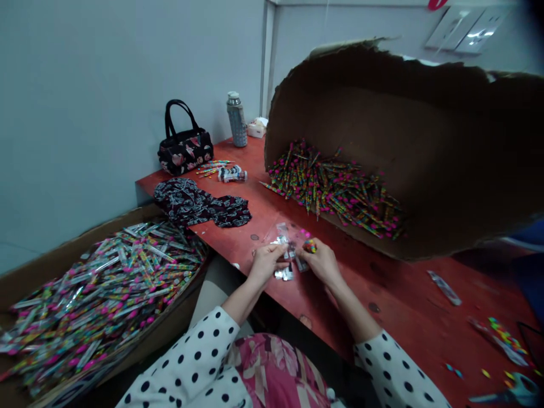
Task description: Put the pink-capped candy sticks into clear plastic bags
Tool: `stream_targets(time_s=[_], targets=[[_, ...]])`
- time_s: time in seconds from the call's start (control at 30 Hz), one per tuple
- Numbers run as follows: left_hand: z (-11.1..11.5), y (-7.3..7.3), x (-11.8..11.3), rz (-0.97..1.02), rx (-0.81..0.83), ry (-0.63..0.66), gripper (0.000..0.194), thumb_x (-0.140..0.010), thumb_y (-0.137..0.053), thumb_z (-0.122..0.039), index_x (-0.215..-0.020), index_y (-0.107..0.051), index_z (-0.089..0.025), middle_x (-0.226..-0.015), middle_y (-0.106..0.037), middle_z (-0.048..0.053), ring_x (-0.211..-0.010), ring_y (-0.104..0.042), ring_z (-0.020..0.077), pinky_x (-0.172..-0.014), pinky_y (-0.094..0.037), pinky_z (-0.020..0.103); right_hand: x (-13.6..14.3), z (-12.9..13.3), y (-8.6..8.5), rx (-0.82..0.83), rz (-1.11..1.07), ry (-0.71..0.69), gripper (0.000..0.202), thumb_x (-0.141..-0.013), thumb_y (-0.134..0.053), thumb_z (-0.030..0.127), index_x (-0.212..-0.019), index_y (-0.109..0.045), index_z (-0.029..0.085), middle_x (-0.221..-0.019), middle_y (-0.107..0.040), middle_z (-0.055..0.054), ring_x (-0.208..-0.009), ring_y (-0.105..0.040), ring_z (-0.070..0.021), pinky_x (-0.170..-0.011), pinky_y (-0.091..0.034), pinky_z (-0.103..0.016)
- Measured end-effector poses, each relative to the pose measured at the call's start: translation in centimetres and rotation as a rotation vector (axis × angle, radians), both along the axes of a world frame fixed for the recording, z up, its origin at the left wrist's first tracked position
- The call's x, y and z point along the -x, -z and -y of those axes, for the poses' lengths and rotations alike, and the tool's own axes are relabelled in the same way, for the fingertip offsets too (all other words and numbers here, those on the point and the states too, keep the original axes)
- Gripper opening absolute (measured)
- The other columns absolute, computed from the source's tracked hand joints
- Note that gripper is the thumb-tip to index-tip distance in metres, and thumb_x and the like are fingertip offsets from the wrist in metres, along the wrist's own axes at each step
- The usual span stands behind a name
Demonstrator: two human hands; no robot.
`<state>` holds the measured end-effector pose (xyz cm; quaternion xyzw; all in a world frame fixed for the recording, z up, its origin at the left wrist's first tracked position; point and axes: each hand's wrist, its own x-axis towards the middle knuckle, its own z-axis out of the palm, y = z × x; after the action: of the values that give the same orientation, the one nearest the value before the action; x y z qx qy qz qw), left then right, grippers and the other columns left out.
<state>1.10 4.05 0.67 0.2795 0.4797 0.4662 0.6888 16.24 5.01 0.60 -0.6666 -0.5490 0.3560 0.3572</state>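
My right hand (322, 262) is closed round a small bunch of colourful pencils (310, 246), their pink ends showing past the fingers. My left hand (267, 263) pinches at a clear, silvery plastic sleeve; the exact grip is blurred. Several clear plastic sleeves (284, 274) lie on the red table under and between both hands. Beyond them, a large cardboard box (382, 127) on its side holds a heap of similar pencils (331, 190) with pink ends. To the left, below table height, another carton (114, 218) is filled with pencils in clear sleeves (119, 283).
On the red table (382, 300) are a dark patterned cloth (199, 204), a floral handbag (186, 152), a flask (237, 120) and loose pencils (212, 168). Scissors (516, 391), small coloured pieces (505, 334) and a clear packet (444, 288) lie at the right.
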Motion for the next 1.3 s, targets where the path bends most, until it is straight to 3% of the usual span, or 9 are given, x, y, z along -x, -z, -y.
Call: stream_targets(time_s=[0.07,0.13,0.23,0.33,0.43,0.77,1.07,1.3], targets=[[0.0,-0.1,0.2,0.029,0.012,-0.037,0.032,-0.058,-0.075,-0.037,-0.072,-0.068,-0.009,-0.066,-0.065,0.006,-0.056,-0.063,0.0122,-0.049,-0.051,0.018,-0.6,0.1,0.2,-0.053,0.252,-0.045,0.025,-0.066,-0.065,0.042,-0.062,-0.051,0.021,-0.057,-0.051,0.002,-0.053,-0.047,-0.0137,-0.049,-0.029,-0.023],[-0.1,-0.3,0.3,0.054,0.024,-0.075,0.030,-0.057,-0.076,-0.034,-0.070,-0.068,-0.008,-0.064,-0.064,0.005,-0.053,-0.061,0.0104,-0.048,-0.050,0.017,-1.1,0.4,0.1,-0.107,0.308,-0.059,0.027,-0.075,-0.055,0.046,-0.065,-0.054,0.021,-0.063,-0.053,-0.001,-0.057,-0.049,-0.0152,-0.052,-0.031,-0.025],[-0.3,-0.7,0.3,0.092,0.061,-0.135,0.026,-0.057,-0.077,-0.029,-0.066,-0.065,-0.008,-0.061,-0.064,0.005,-0.049,-0.058,0.0081,-0.048,-0.050,0.017,-1.2,1.8,-0.6,-0.094,0.115,-0.094,0.030,-0.081,-0.048,0.048,-0.076,-0.059,0.021,-0.064,-0.055,-0.002,-0.056,-0.051,-0.0156,-0.052,-0.036,-0.026],[-0.4,-0.9,0.1,0.149,0.120,-0.177,0.023,-0.060,-0.077,-0.026,-0.065,-0.062,-0.008,-0.062,-0.064,0.005,-0.051,-0.060,0.0092,-0.050,-0.052,0.018,-0.6,4.2,-1.2,0.046,-0.196,-0.165,0.035,-0.079,-0.052,0.050,-0.090,-0.062,0.019,-0.056,-0.054,0.001,-0.046,-0.049,-0.0139,-0.044,-0.037,-0.025],[-0.4,-1.1,-0.2,0.213,0.147,-0.184,0.021,-0.063,-0.075,-0.025,-0.068,-0.062,-0.009,-0.064,-0.064,0.005,-0.053,-0.061,0.0107,-0.049,-0.053,0.019,0.4,6.3,-1.4,0.122,-0.409,-0.197,0.041,-0.077,-0.057,0.049,-0.105,-0.058,0.019,-0.061,-0.058,0.001,-0.045,-0.050,-0.0126,-0.042,-0.038,-0.023],[0.5,-2.1,-1.1,0.222,0.041,-0.147,0.027,-0.058,-0.077,-0.031,-0.065,-0.061,-0.010,-0.060,-0.062,0.002,-0.052,-0.059,0.0097,-0.054,-0.052,0.022,1.4,7.0,-0.9,0.036,-0.442,-0.163,0.033,-0.078,-0.057,0.047,-0.098,-0.058,0.020,-0.064,-0.061,0.001,-0.044,-0.050,-0.0108,-0.040,-0.039,-0.022],[1.2,-1.5,-1.5,0.202,-0.065,-0.083,0.028,-0.055,-0.078,-0.031,-0.068,-0.062,-0.012,-0.062,-0.062,-0.001,-0.055,-0.059,0.0107,-0.056,-0.048,0.023,1.6,7.1,-1.4,0.203,-0.799,-0.132,0.036,-0.073,-0.063,0.047,-0.093,-0.051,0.020,-0.062,-0.064,0.001,-0.037,-0.049,-0.0077,-0.034,-0.034,-0.017],[1.5,-1.8,-1.5,0.205,-0.067,-0.050,0.028,-0.059,-0.075,-0.036,-0.061,-0.061,-0.012,-0.058,-0.059,0.000,-0.052,-0.056,0.0100,-0.052,-0.046,0.022,1.2,6.5,-1.2,0.205,-0.846,-0.185,0.031,-0.074,-0.063,0.042,-0.088,-0.049,0.019,-0.060,-0.065,0.000,-0.034,-0.049,-0.0070,-0.032,-0.033,-0.015]])
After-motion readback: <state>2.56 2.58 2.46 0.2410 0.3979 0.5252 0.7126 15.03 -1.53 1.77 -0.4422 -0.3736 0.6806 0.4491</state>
